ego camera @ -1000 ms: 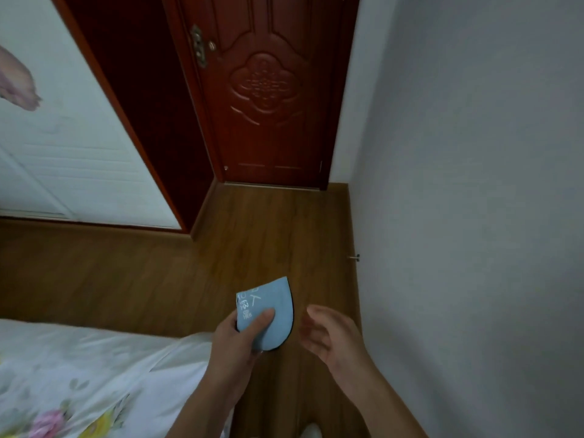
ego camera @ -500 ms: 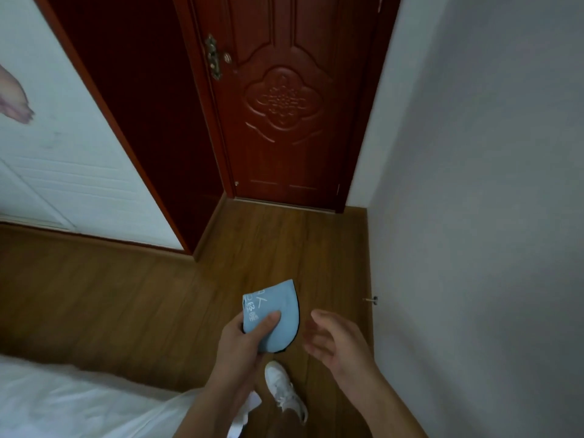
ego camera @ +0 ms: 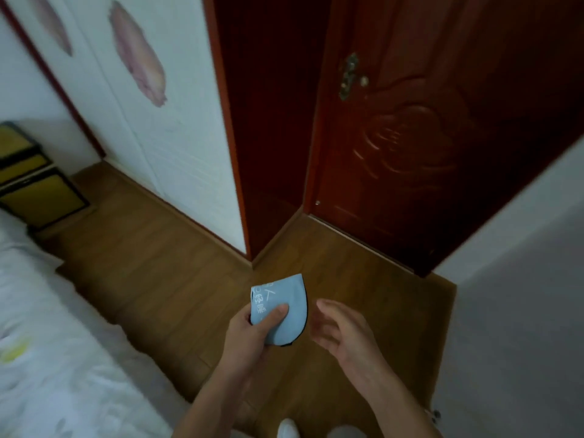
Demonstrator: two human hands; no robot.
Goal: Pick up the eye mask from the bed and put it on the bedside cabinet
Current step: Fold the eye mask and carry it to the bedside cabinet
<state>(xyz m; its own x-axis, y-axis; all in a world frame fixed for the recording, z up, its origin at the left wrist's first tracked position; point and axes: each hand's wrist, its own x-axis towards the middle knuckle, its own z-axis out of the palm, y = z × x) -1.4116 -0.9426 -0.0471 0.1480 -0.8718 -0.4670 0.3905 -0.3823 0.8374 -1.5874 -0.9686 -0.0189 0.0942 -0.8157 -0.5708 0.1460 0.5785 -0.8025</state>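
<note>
Wooden floor (ego camera: 177, 279) carries the bed (ego camera: 47, 358) and, seemingly, a bedside cabinet (ego camera: 34, 181).

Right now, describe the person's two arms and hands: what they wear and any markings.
Both forearms are bare up to the frame's bottom edge, with no sleeves in view. The left hand and right hand wear no gloves, and no rings, watch or bracelet show. No markings are visible, though the picture is slightly blurred.

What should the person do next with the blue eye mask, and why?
Probably carry it left toward the bedside cabinet. The left hand already pinches the folded eye mask above the wooden floor, off the bed, while the right hand is open and empty beside it. The cabinet stands far off at the left edge, so the mask isn't near it yet.
</note>
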